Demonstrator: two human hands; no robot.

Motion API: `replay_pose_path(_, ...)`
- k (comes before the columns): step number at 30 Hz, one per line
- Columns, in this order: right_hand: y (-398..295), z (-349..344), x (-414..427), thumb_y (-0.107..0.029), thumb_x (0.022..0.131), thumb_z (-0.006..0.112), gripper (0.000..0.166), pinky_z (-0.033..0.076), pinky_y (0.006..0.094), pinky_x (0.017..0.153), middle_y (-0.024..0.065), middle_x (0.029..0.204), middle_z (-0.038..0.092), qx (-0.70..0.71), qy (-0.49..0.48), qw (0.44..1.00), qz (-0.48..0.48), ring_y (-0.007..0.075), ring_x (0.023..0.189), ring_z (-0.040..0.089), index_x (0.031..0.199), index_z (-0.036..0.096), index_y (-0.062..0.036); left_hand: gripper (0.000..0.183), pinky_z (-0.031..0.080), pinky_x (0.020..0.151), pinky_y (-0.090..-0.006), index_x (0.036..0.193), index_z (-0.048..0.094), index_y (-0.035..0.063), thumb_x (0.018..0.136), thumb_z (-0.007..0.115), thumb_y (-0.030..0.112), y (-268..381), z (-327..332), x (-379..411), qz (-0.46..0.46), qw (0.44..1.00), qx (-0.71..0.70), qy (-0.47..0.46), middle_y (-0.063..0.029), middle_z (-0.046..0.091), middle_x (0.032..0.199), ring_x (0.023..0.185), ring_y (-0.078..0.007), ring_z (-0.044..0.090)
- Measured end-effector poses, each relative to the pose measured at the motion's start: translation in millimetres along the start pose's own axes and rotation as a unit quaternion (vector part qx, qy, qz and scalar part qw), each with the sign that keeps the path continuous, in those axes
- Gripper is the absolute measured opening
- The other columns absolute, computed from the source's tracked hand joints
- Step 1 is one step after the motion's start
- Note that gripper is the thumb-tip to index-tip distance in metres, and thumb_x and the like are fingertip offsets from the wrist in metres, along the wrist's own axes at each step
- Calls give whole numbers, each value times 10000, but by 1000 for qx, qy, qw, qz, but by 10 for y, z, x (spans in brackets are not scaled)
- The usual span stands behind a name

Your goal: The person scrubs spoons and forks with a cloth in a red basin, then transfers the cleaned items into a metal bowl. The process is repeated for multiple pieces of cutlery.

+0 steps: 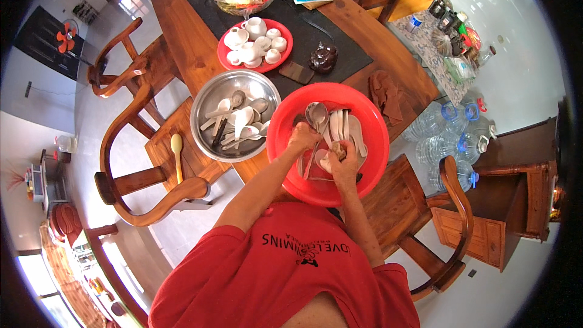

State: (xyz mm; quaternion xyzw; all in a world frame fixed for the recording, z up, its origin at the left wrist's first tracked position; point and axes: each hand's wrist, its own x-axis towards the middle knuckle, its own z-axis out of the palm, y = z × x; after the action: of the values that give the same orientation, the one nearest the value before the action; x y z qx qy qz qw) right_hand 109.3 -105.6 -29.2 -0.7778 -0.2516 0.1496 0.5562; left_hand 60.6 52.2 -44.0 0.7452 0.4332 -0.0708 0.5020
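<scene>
A red plastic basin [279, 130] holds both my hands, with white spoons [339, 124] and metal spoons lying in its bottom. My left hand [304, 137] pinches the handle of a metal spoon [316, 113], its bowl pointing away from me. Close beside it, my right hand [345, 162] grips a small brownish wad [338, 150]; whether it is cloth or sponge I cannot tell. A pale spoon-like piece shows just left of the right fingers. To the left of the red basin stands a stainless steel basin [207, 100], heaped with white and metal spoons [243, 118].
Beyond the basins, a red tray [285, 60] carries a white tea set. A dark figurine [323, 58], a phone-like slab [296, 73] and a brown cloth [385, 95] lie on the wooden table [177, 32]. A yellow-handled spoon [177, 157] rests on the left chair. Large water bottles [439, 146] stand right.
</scene>
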Motion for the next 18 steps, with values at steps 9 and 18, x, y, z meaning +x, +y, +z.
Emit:
replay_pose_path(9,-247,8,-109,-69,660,666,620,357,440,889,200,1074,438,-187,-139,960,-152,362,980,436,1217,397,-29,192,465,481,-328,964,529,34,815,559,150,17,-111,-259,148,962,-166,160,-93,564,703,594,-182,577)
replay_pose_path(18,-344,-159,241,-103,717,687,427,466,343,605,83,880,544,10,-25,999,-21,226,670,539,1081,468,-53,363,348,385,-225,1261,447,81,898,429,82,-11,-110,-671,7,858,-505,-99,0,452,667,496,-90,407)
